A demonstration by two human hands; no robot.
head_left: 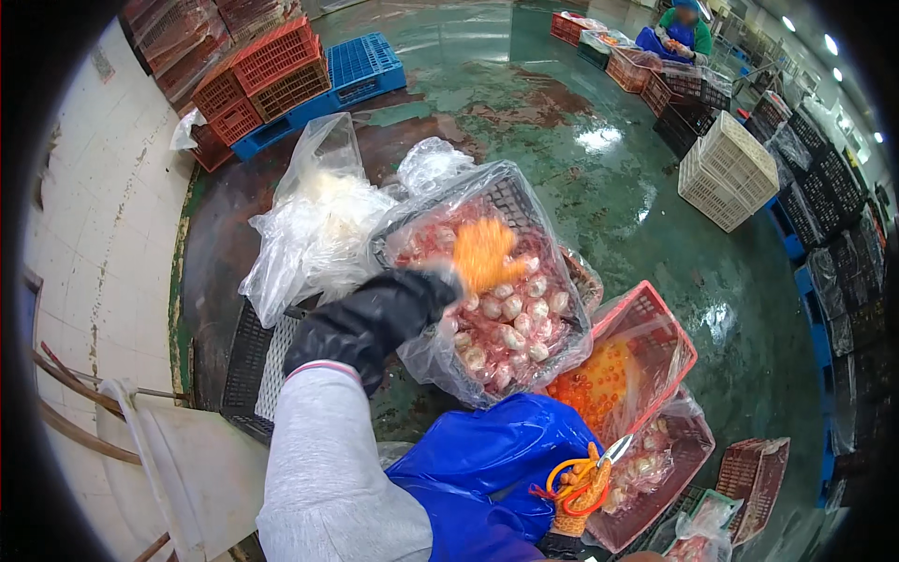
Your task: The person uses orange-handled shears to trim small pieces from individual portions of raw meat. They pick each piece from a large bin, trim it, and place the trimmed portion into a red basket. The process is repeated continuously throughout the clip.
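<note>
Wet green floor [599, 178] – plastic crates [726, 170] and blue pallet [361, 66] on it

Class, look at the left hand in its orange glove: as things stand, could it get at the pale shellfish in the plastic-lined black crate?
Probably yes. The left hand is already over the open black crate, right above the shellfish. The plastic liner is folded back over the rim, so nothing covers them. The hand is blurred, so contact is unclear.

— What can't you make out?
— Your left hand [482, 255]: motion-blurred, fingers unreadable.
— And the right hand [581, 489]?
— Wrist hidden behind your blue apron [487, 468]; scissors [599, 461] partly covered.
</note>
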